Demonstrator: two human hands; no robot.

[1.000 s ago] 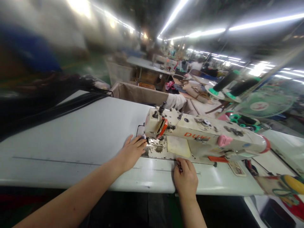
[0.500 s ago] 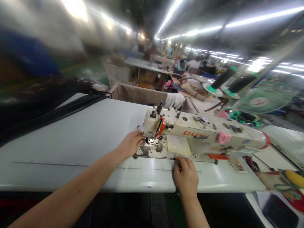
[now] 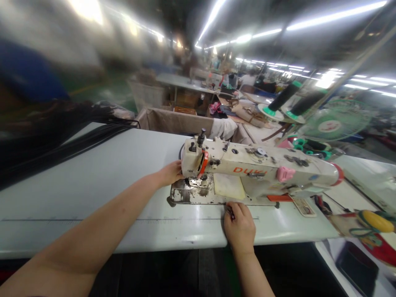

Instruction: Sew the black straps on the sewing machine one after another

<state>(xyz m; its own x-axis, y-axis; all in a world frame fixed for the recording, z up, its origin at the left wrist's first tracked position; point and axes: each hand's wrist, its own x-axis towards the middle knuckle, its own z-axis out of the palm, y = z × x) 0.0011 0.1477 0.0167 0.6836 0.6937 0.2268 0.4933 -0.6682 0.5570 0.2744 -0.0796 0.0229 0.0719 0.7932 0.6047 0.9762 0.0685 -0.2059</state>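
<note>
A white sewing machine (image 3: 225, 161) with orange lettering stands on the pale table. My left hand (image 3: 171, 173) reaches to the left side of its needle head; the fingertips are hidden behind the head. A thin black cord-like curve (image 3: 181, 151) shows just above that hand, beside the head. Below it lie the presser foot (image 3: 195, 182) and the worn metal bed plate (image 3: 188, 196). My right hand (image 3: 239, 226) rests closed at the plate's front edge. Out of its curled fingers pokes a small dark metal tool (image 3: 229, 212), mostly covered, its kind unclear.
Long black strips (image 3: 77, 146) lie across the table's far left. Behind the machine stands a cloth-lined bin (image 3: 173, 120) with a white cloth (image 3: 223, 128) over its rim. Black thread cones (image 3: 283, 99) and a green fan (image 3: 334, 123) stand at right. A dark phone (image 3: 357, 264) lies lower right.
My left hand has moved from beside the presser foot back and up along the needle head, its fingertips now out of sight. My right hand stays at the plate edge. The view has shifted slightly.
</note>
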